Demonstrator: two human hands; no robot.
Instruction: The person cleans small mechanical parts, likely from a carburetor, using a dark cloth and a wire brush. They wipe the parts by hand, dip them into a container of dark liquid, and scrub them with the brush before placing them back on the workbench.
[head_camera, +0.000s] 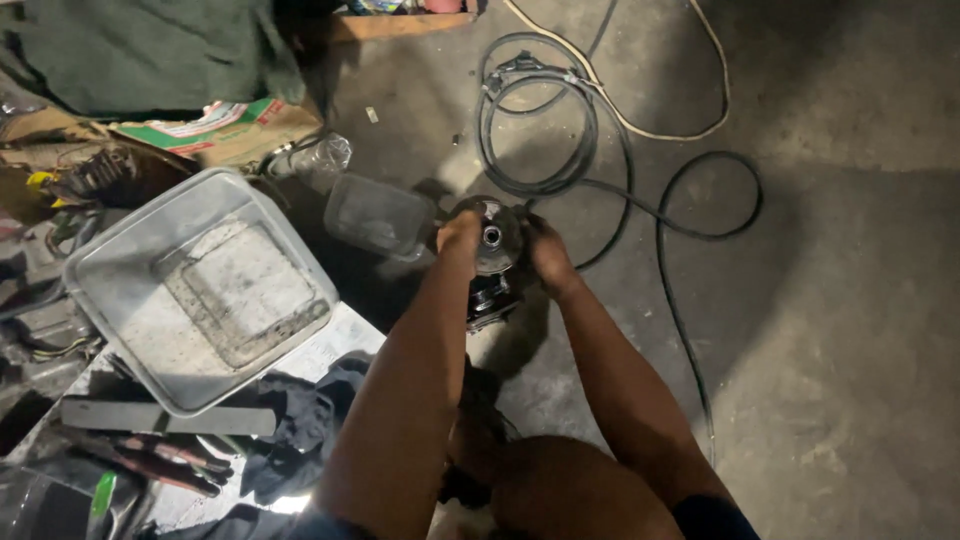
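Head view, looking down at a concrete floor (850, 300). Both hands grip a dark round metal part (493, 255) standing on the floor at the frame's centre: the left hand (458, 232) closes on its left rim, the right hand (545, 252) on its right rim. The part's top is a disc with a small bright hole in the middle; its lower body lies in shadow between the forearms and cannot be made out in detail. The fingers of both hands wrap out of sight behind the disc.

A clear lidded box (378, 215) lies just left of the part, its contents unreadable. Farther left sits a large grey plastic tub (110, 265), its bottom dusty. A crumpled clear bottle (320, 158) lies near the tub's upper corner, beside a flat cardboard carton (225, 130). A green cloth (150, 50) is cut off at the top left. Black hose (560, 130) coils on the floor above the part and trails to the right; a pale cord (650, 125) crosses it. A dark rag (300, 420) and a flat grey bar (165, 418) lie at the lower left, where red-handled tools are too dim to identify. The person's knees fill the bottom edge.
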